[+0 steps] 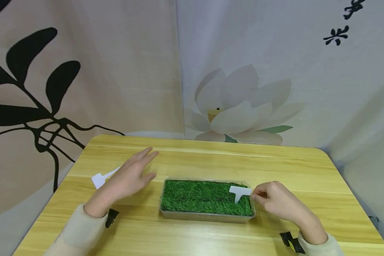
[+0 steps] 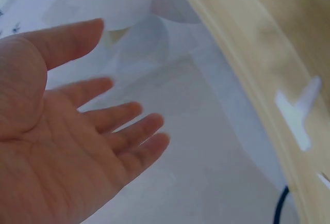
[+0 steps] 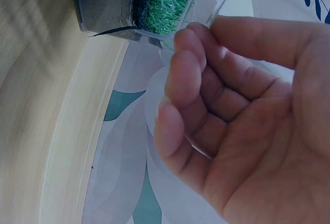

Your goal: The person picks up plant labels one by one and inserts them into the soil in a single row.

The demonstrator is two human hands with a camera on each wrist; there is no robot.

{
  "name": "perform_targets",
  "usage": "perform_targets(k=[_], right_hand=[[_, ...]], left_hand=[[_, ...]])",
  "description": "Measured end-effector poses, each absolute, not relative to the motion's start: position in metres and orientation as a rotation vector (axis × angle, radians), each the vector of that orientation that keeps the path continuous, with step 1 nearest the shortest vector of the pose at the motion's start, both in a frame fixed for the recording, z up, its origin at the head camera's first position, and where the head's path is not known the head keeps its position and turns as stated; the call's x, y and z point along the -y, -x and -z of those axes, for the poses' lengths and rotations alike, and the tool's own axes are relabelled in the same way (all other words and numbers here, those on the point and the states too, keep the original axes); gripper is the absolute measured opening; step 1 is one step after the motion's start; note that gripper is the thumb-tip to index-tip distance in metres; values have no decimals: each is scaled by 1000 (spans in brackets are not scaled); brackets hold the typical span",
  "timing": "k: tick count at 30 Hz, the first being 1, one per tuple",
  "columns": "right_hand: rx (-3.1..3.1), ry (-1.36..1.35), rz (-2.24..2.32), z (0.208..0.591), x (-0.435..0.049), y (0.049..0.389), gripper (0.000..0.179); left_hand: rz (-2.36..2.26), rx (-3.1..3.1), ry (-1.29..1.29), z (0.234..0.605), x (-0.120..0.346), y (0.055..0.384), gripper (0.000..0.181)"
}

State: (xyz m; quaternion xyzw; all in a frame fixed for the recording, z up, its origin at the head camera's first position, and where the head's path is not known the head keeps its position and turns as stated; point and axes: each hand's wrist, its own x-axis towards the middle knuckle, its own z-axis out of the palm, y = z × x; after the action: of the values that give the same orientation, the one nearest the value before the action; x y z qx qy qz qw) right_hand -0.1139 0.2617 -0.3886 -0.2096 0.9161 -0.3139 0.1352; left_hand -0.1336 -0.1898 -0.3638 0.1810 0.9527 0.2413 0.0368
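In the head view, a white T-shaped plant label (image 1: 239,191) stands over the right end of a green artificial grass mat (image 1: 195,196). My right hand (image 1: 280,202) pinches the end of the label's crossbar between thumb and forefinger, beside the clear plastic box (image 1: 208,217) that holds the grass. The right wrist view shows the other fingers (image 3: 180,82) curled in. My left hand (image 1: 128,177) is raised above the table's left side, fingers spread and holding nothing. Partly hidden behind that hand, another white T-shaped label (image 1: 98,180) lies on the wood.
The box sits near the middle of a light wooden table (image 1: 179,156) with rounded back corners. A curtain (image 1: 140,71) printed with leaves and a pale flower hangs behind it. In the left wrist view, a further white piece (image 2: 325,180) shows at the frame's edge.
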Motion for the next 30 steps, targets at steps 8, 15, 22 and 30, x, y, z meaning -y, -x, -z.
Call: perform_targets(k=[8, 15, 22, 30], right_hand=[[-2634, 585, 912, 389, -263, 114, 15], [-2628, 596, 931, 389, -264, 115, 16], [-2626, 606, 942, 390, -264, 115, 16], [-2619, 609, 954, 392, -265, 116, 16]], left_hand=[[-733, -2943, -486, 378, 208, 156, 70], [-660, -2928, -391, 391, 221, 173, 50], [-570, -2862, -324, 398, 226, 184, 49], [-488, -2780, -222, 407, 230, 194, 47]])
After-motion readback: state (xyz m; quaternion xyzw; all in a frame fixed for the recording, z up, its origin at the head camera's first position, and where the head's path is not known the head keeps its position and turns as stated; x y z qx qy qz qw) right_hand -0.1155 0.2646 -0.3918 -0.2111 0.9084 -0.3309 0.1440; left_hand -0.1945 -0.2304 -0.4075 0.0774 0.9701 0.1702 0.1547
